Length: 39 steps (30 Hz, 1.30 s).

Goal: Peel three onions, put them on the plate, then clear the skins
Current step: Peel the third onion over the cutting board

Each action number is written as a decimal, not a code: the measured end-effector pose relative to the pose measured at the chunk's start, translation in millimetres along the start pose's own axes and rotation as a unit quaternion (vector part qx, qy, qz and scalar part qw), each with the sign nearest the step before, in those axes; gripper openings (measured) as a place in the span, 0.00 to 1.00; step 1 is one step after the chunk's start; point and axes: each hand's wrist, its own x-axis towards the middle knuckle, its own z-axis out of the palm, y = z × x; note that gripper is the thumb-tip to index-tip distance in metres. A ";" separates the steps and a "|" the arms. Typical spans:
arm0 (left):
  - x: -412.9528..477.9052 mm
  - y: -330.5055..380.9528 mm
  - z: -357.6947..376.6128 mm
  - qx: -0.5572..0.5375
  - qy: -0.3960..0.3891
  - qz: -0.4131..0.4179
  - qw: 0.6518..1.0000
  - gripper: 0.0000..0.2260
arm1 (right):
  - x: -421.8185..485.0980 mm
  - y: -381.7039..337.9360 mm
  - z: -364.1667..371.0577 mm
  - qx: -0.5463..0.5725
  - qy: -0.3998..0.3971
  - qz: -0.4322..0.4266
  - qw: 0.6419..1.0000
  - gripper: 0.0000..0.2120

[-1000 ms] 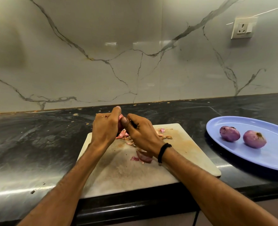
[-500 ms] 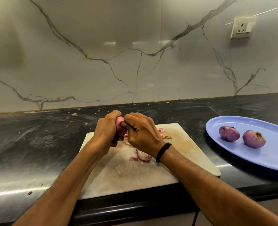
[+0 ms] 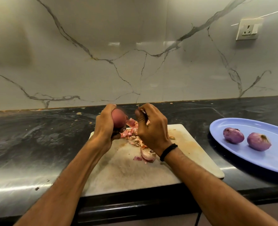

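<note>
I've got the left hand clamped round the onion over the board, right hand just beside, fingers curled pinching a skin scrap.

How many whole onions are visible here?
3. Two peeled purple onions lie on the blue oval plate; one reddish onion is gripped in the left hand above the white cutting board. None seems hidden.

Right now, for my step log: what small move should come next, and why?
Probably drop the skin strip the right hand seems to pinch onto the cutting board, then pinch more skin: the left hand holds an onion that looks partly skinned; two peeled onions lie on the plate.
</note>
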 end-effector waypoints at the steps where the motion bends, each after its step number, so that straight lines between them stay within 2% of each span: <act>1: 0.2 -0.2 0.5 0.004 0.003 0.007 1.000 0.16 | 0.2 -0.4 0.9 -0.003 -0.005 0.001 1.000 0.04; 5: 2.7 -1.1 2.0 0.019 0.009 0.030 0.999 0.18 | 1.1 -0.7 1.5 -0.005 -0.025 0.010 1.000 0.09; 11: 3.0 -3.5 8.0 0.051 0.036 0.071 0.996 0.16 | -1.7 0.9 6.7 0.003 -0.088 -0.009 0.996 0.11; 16: 4.8 -0.9 4.5 0.057 0.103 0.080 0.990 0.13 | -2.1 7.1 8.2 -0.019 -0.064 -0.002 0.998 0.08; 20: 5.8 -2.3 2.1 0.057 0.114 0.120 0.985 0.14 | -1.8 4.0 6.6 -0.018 -0.068 0.005 0.997 0.15; 22: 6.4 -5.2 2.6 0.062 0.096 0.108 0.988 0.14 | -3.5 0.6 7.8 -0.008 -0.082 0.013 0.997 0.16; 27: 12.6 -14.1 2.0 0.084 0.093 0.089 0.988 0.15 | -5.4 -3.5 6.6 0.032 -0.185 0.085 0.979 0.29; 31: 15.7 -14.7 -0.5 0.138 0.113 0.125 0.976 0.17 | -4.6 -3.7 5.5 0.059 -0.240 0.100 0.964 0.36; 35: 16.0 -16.1 -3.6 0.209 0.103 0.154 0.960 0.19 | -4.4 -2.4 4.5 0.053 -0.255 0.097 0.961 0.35; 39: 14.9 -14.9 -5.4 0.226 0.104 0.171 0.953 0.20 | -0.1 -3.4 1.0 0.056 -0.235 0.095 0.966 0.33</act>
